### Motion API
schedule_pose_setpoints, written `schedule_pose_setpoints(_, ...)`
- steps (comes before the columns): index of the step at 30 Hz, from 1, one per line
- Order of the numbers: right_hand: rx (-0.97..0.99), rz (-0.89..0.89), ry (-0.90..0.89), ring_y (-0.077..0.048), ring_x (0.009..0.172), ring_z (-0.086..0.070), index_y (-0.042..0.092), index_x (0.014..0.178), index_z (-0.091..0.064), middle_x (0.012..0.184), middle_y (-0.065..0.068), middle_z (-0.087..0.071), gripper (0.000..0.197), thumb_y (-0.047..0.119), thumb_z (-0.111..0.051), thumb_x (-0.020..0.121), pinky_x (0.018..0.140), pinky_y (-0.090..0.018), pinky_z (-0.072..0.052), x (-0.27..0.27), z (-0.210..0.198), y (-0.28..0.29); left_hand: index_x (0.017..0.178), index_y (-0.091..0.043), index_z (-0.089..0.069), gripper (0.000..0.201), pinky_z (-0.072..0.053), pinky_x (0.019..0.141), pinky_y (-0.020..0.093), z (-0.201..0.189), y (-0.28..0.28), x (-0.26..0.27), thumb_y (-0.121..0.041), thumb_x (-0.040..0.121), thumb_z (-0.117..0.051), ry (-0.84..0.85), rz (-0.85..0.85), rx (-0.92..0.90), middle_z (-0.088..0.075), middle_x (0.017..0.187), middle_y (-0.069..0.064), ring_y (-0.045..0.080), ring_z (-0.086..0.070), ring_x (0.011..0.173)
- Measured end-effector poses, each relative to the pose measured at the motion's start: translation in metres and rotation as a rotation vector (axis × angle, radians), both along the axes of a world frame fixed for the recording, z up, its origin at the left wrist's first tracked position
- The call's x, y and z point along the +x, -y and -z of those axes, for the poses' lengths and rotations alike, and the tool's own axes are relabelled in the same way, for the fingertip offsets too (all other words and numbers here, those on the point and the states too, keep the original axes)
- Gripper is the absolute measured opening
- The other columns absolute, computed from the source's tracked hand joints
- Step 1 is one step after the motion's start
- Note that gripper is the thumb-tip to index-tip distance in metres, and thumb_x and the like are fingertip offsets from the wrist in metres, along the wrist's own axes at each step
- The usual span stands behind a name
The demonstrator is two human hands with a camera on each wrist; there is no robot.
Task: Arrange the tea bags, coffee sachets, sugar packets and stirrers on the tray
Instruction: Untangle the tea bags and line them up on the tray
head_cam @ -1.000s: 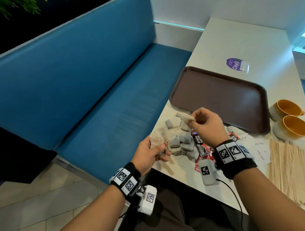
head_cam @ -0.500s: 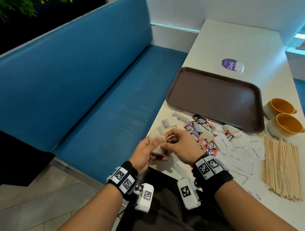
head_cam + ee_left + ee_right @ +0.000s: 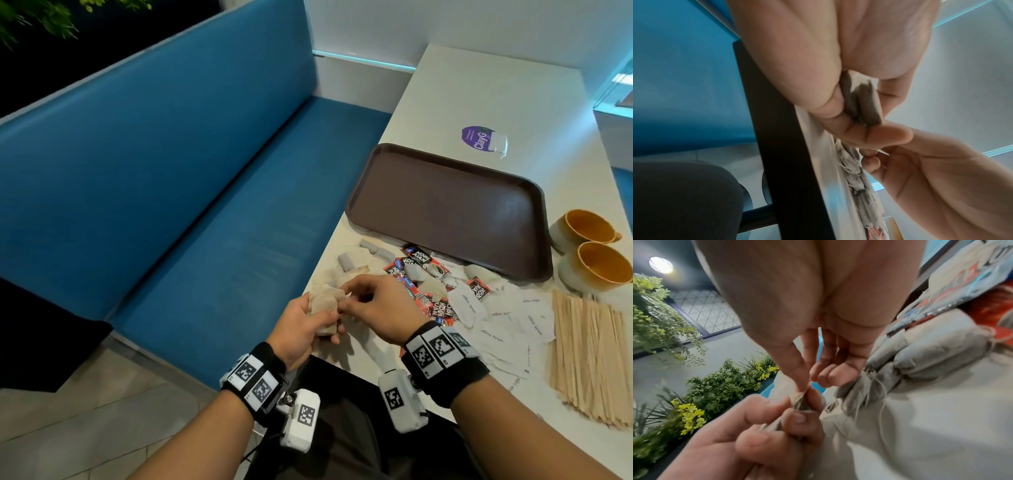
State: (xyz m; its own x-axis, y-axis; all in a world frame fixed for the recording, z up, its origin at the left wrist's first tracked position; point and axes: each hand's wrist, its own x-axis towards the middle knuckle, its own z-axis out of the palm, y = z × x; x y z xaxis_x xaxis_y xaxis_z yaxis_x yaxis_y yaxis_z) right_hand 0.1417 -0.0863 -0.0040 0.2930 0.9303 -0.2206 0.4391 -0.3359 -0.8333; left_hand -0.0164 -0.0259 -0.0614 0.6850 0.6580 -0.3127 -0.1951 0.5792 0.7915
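The right hand (image 3: 378,310) is no longer raised over the pile near the tray; it now sits back at the near table edge, against the left hand (image 3: 301,330). Its thumb and forefinger pinch the top edge of the stack of tea bags (image 3: 323,306) that the left hand grips, where a second ago it held a single bag apart from them. The loose tea bags (image 3: 347,262) and coffee sachets (image 3: 419,260) it covered before now lie in plain view.

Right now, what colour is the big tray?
Dark brown; the tray shows best in the head view.
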Motion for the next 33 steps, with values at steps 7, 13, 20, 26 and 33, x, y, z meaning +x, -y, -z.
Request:
schedule_pose_setpoints(7,-0.008,0.081,0.046,0.000,0.052,-0.060,0.015,0.085,-0.076,0.067,0.005,-0.071,0.014,0.028,-0.079,0.088,0.054,-0.014,-0.045,0.016,-0.012,0.001,0.107,0.005,-0.065,0.025,-0.047,0.046,0.030,-0.001,-0.001,-0.005,-0.005,0.084,-0.063,-0.020,-0.041,-0.024,-0.066,0.088,0.019,0.026,-0.060,0.067)
schedule_pose_setpoints(13,0.066,0.180,0.057,-0.011,0.069,-0.069,0.025,0.090,-0.075,0.090,0.007,-0.070,0.004,0.021,-0.075,0.090,0.072,-0.029,-0.059,0.030,-0.019,0.001,0.111,0.002,-0.062,0.022,-0.049,0.046,0.028,-0.003,-0.001,-0.005,-0.013,0.095,-0.066,-0.017,-0.049,-0.016,-0.065,0.092,0.016,0.024,-0.062,0.069)
schedule_pose_setpoints(20,-0.079,-0.032,0.370,-0.015,0.100,-0.063,0.027,0.120,-0.064,0.117,0.009,-0.055,0.030,0.025,-0.070,0.090,0.092,-0.036,-0.052,0.014,-0.004,-0.018,0.101,-0.001,-0.066,0.020,-0.047,0.046,0.027,-0.007,0.001,-0.005,-0.017,0.089,-0.067,0.021,-0.146,-0.065,-0.060,0.082,0.012,0.021,-0.058,0.065)
schedule_pose_setpoints(26,-0.268,0.004,0.512,-0.019,0.096,-0.059,0.027,0.094,-0.065,0.119,0.000,-0.051,0.017,0.037,-0.075,0.085,0.085,-0.034,-0.051,0.021,0.005,-0.034,0.096,-0.003,-0.062,0.021,-0.050,0.048,0.028,-0.009,0.002,-0.004,-0.018,0.084,-0.073,0.009,-0.169,-0.050,-0.061,0.083,0.012,0.021,-0.060,0.070)
schedule_pose_setpoints(33,-0.023,0.210,0.184,-0.013,0.075,-0.063,0.022,0.077,-0.067,0.083,0.008,-0.068,0.011,0.022,-0.076,0.083,0.073,-0.031,-0.049,0.039,-0.005,-0.013,0.111,-0.004,-0.059,0.041,-0.051,0.046,0.026,-0.008,0.000,-0.002,-0.030,0.085,-0.079,-0.037,-0.131,0.003,-0.065,0.089,0.009,0.021,-0.068,0.077)
